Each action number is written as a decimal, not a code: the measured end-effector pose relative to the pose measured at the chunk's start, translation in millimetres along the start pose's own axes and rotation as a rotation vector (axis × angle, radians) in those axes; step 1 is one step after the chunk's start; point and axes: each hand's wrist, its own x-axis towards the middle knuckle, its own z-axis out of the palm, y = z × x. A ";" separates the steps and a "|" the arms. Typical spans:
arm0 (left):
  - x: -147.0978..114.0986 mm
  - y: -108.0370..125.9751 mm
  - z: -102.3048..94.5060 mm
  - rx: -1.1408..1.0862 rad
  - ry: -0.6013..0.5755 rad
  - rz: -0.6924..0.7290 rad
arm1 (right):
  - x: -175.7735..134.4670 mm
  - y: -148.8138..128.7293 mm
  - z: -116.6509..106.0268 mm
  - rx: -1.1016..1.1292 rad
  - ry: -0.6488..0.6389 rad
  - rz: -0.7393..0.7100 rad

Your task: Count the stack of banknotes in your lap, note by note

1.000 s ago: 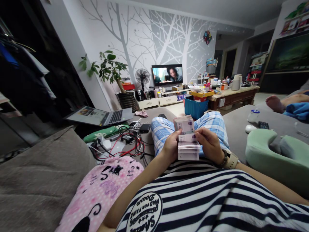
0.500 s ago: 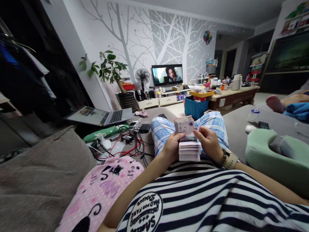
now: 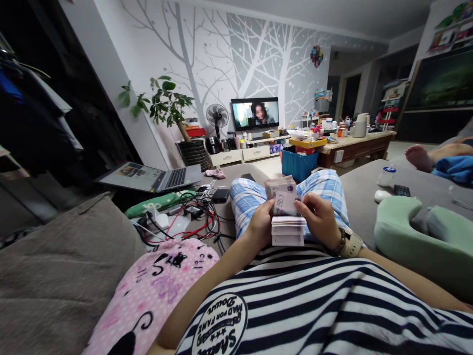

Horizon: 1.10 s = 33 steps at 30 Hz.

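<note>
A thick stack of banknotes (image 3: 283, 199) is held over my lap, bent over so that its lower ends (image 3: 288, 231) fan out in layers toward me. My left hand (image 3: 261, 224) is closed around the stack's left side, with the thumb along that edge. On the other side, my right hand (image 3: 320, 217) has thumb and forefinger pinched at the right edge of the front note. The other right fingers are curled in. How many notes sit between the right fingertips I cannot tell.
Left of me are a laptop (image 3: 155, 177), tangled cables (image 3: 199, 212) and a pink cushion (image 3: 162, 286). A green neck pillow (image 3: 399, 227), a white mouse (image 3: 382, 196) and a remote (image 3: 402, 190) lie to the right. Another person's foot (image 3: 419, 157) rests farther right.
My left thumb has drawn back from the face of the notes to their left edge. The front note shows more of its face. The right hand keeps its pinch in nearly the same place.
</note>
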 end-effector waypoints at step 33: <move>0.0 1.0 -2.3 0.039 -0.083 -0.007 | -0.4 -3.5 -2.3 0.030 -0.089 -0.051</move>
